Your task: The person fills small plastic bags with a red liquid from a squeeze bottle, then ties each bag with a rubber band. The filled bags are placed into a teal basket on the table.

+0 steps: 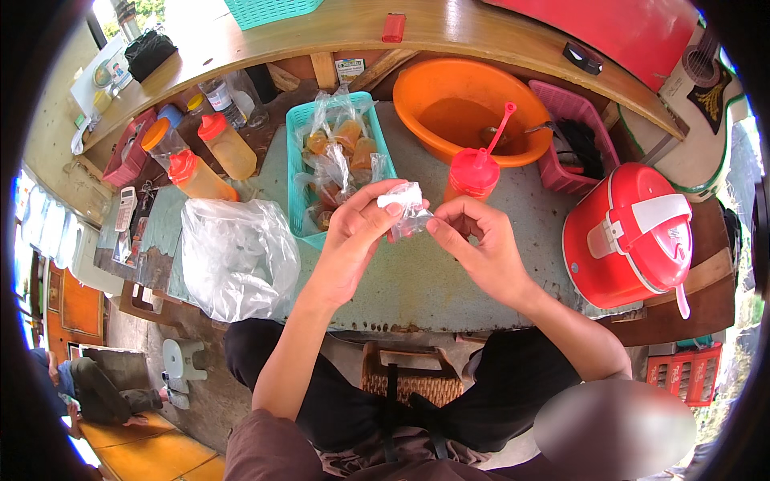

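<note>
My left hand [363,231] pinches a small clear plastic bag [411,223] and something white at its top, in front of my chest. My right hand [481,243] holds the bag's right edge between thumb and forefinger. Just behind my left hand stands a turquoise plastic basket [293,180] with several knotted clear bags of orange-brown liquid [347,135]. A red pump-top dispenser [474,173] with a raised spout is behind my right hand. To the left, a large clear plastic bag [239,261] lies near the table edge; what fills it is hard to tell.
An orange basin [415,129] with a ladle and a pink basket [556,171] stand at the back right. A red rice cooker [628,234] is on the right. Orange-topped squeeze bottles [231,150] stand left. A wooden shelf [355,39] runs behind; another person [99,388] is at the far lower left.
</note>
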Demonstrator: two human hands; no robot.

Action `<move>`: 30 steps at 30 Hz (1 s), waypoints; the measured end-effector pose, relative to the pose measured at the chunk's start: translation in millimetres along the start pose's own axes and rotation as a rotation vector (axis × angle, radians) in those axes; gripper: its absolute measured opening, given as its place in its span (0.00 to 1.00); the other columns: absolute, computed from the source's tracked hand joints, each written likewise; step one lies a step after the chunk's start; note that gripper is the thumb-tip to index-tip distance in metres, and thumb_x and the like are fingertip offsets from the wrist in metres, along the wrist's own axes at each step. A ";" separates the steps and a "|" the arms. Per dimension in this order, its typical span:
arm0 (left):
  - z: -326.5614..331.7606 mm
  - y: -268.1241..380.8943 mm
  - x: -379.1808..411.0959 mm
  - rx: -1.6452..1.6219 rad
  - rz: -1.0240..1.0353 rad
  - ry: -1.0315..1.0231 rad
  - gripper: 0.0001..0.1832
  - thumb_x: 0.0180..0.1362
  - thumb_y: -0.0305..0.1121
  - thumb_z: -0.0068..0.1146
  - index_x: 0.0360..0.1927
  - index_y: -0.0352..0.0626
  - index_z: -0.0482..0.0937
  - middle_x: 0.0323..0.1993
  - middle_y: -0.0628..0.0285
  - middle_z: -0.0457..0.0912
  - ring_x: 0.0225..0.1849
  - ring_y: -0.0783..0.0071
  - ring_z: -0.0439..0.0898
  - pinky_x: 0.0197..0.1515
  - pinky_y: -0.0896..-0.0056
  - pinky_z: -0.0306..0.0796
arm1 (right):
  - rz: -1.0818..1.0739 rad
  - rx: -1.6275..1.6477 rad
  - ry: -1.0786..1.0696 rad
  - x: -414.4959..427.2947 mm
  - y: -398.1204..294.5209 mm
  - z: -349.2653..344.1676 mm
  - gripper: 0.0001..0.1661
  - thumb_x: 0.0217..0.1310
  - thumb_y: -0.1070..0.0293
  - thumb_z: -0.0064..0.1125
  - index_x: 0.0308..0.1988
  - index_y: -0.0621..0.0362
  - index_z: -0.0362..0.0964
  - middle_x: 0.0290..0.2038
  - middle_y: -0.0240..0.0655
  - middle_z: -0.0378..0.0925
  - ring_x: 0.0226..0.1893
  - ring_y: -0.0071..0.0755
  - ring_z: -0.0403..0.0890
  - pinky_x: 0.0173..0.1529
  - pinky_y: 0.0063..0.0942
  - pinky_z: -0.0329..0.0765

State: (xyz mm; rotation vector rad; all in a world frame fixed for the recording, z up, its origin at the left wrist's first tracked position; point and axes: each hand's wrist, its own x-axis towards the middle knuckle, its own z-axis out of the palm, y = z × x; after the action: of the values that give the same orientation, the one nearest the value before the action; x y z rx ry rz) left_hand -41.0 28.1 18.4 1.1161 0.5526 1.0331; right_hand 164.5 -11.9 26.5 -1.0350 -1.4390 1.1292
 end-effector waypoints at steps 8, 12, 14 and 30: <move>5.1 1.1 -1.0 -0.002 0.007 0.003 0.28 0.67 0.31 0.66 0.67 0.35 0.71 0.61 0.53 0.81 0.62 0.73 0.78 0.67 0.68 0.69 | 0.005 -0.084 0.019 0.5 1.8 -2.8 0.06 0.71 0.72 0.64 0.42 0.64 0.77 0.33 0.24 0.79 0.31 0.10 0.73 0.33 0.16 0.69; 11.9 -4.0 -0.6 0.043 0.051 0.038 0.26 0.66 0.30 0.68 0.65 0.34 0.73 0.59 0.55 0.83 0.60 0.74 0.79 0.65 0.69 0.71 | -0.133 -0.248 0.075 0.5 7.8 -4.0 0.08 0.68 0.72 0.66 0.45 0.62 0.77 0.33 0.29 0.80 0.28 0.16 0.74 0.32 0.19 0.71; 12.2 -9.3 0.0 0.102 0.136 0.037 0.26 0.64 0.30 0.69 0.63 0.33 0.75 0.56 0.56 0.84 0.57 0.75 0.80 0.62 0.70 0.72 | -0.234 -0.371 0.154 -0.5 6.4 -6.3 0.11 0.67 0.73 0.67 0.48 0.61 0.77 0.34 0.31 0.79 0.29 0.20 0.75 0.33 0.21 0.72; 6.3 -14.2 2.2 0.420 0.220 0.107 0.25 0.63 0.35 0.71 0.60 0.35 0.78 0.51 0.62 0.86 0.52 0.77 0.83 0.57 0.71 0.72 | -0.184 -0.357 0.128 18.7 69.9 -46.4 0.50 0.63 0.61 0.73 0.73 0.62 0.49 0.66 0.44 0.68 0.68 0.39 0.70 0.70 0.37 0.66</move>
State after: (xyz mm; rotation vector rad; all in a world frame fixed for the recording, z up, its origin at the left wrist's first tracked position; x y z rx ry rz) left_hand -29.5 26.2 8.0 1.5226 0.7680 1.2049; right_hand 210.9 26.2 -35.0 -1.1684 -1.6301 0.6760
